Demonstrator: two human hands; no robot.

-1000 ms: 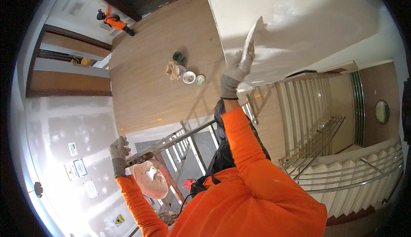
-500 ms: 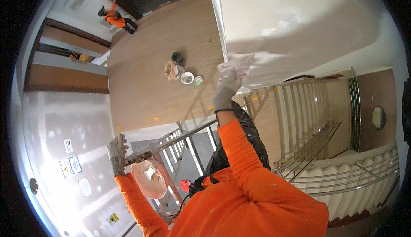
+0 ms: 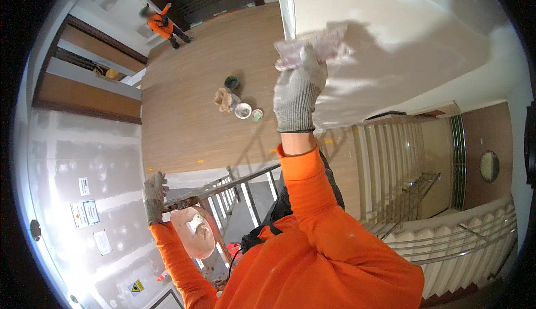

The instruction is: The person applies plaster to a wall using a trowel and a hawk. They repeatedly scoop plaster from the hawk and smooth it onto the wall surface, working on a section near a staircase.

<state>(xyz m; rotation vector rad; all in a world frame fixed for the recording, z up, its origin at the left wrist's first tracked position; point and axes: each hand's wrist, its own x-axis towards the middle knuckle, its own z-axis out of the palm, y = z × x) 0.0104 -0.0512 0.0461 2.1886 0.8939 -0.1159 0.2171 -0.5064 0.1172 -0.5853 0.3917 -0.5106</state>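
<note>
Broad smeared blade (image 3: 333, 40) pinched in the right hand (image 3: 300, 92)

The blade lies just beyond the right hand's knuckles, reaching out to both sides, with the thumb on its visible face. That gloved hand is pressed together on it; the far-side grip is hidden. The blade looks thin and light, probably stiff across its width with slight give at the edge, and slippery where smeared. The middle of its back edge seems the surest hold, thumb flat. The pale wall (image 3: 413, 58) stands to the right of this hand; whether blade and wall touch, I cannot tell. The left hand (image 3: 154, 192), fingers bent, is at the ladder rail's end (image 3: 184, 202), its grip unclear; a pink bucket (image 3: 192, 250) hangs or stands nearer the body.
</note>
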